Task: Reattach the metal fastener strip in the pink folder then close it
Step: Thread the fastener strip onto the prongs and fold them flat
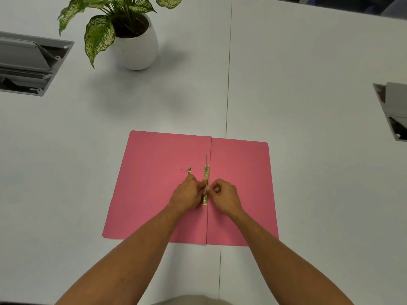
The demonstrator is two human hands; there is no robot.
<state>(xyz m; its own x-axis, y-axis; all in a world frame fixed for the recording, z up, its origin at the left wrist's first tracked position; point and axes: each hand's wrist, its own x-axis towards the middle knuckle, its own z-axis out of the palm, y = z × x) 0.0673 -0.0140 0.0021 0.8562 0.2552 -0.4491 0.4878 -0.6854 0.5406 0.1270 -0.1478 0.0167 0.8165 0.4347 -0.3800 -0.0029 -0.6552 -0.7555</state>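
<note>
The pink folder (pixel 154 194) lies open and flat on the white table. A gold metal fastener strip (pixel 206 172) runs along its centre fold, with a thin prong sticking out past its far end. My left hand (pixel 187 192) and my right hand (pixel 224 194) meet at the strip's middle, fingers pinched on it from either side. The strip's near end (pixel 205 202) shows between the hands. A small gold piece (pixel 189 170) lies on the left flap, just beyond my left fingers.
A potted plant in a white pot (pixel 136 47) stands at the far left-centre. Grey cable boxes are set into the table at the left (pixel 28 64) and right edge (pixel 394 111). A seam (pixel 228 84) runs down the table.
</note>
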